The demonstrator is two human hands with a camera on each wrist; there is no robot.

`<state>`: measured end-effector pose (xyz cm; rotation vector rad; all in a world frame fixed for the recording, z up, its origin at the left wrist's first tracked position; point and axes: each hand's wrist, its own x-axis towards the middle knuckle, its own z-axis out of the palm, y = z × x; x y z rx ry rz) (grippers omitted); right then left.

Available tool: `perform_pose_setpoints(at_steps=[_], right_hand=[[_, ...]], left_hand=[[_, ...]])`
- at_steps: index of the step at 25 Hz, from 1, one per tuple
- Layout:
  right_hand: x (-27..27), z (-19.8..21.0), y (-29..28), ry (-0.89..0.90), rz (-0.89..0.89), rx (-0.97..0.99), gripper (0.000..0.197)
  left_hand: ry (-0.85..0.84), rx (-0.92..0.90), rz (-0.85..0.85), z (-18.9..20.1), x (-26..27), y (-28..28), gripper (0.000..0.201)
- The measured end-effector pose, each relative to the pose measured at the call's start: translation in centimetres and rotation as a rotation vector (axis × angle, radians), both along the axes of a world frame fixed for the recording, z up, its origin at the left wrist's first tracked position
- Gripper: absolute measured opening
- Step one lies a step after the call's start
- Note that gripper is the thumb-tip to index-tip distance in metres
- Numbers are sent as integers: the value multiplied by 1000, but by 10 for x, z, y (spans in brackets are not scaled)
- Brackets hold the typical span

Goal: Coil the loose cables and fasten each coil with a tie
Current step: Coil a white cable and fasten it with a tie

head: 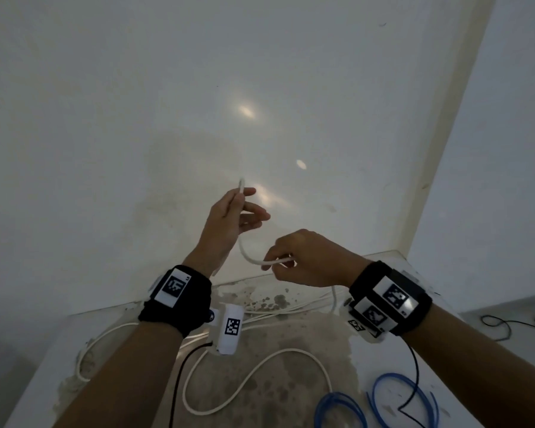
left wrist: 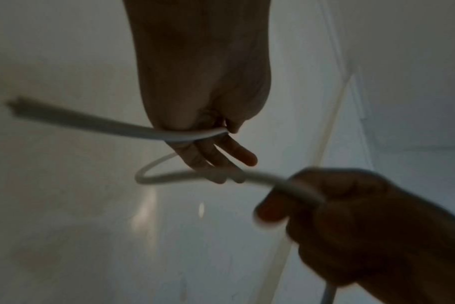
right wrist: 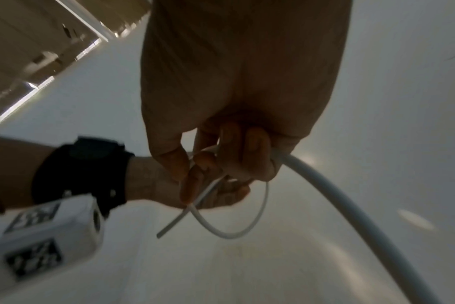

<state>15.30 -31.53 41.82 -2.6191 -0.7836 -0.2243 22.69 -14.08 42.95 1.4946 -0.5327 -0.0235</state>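
A white cable runs between both raised hands above the table. My left hand pinches it near its end between thumb and forefinger, the other fingers extended, and the tip pokes up past them. My right hand, lower and to the right, grips the same cable with curled fingers. A short slack curve hangs between the hands. In the left wrist view the cable crosses the left hand. In the right wrist view the cable leaves the right hand and drops away.
The remainder of the white cable lies in loose loops on the stained white table. Blue cable loops lie at the front right. A thin black cable lies on a surface far right. A white wall stands close behind.
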Motion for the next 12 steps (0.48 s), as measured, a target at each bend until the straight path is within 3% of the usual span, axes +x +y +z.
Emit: perform_pose_setpoints(at_steps=[3,5,9,12], right_hand=[[0,18,6,-91,60,148,13],[9,20,-2,-112,7,301,10],[19,4,-20,36,-103,496,25],[17,-8,-18,58,-106,513,15]], left_hand=[[23,222,-100,-1,-15,1,35],[34,402,-174,-1,-22,3,39],[152,385,-239,2,-25,12,50],[98,460,-279,8,-27,14,51]])
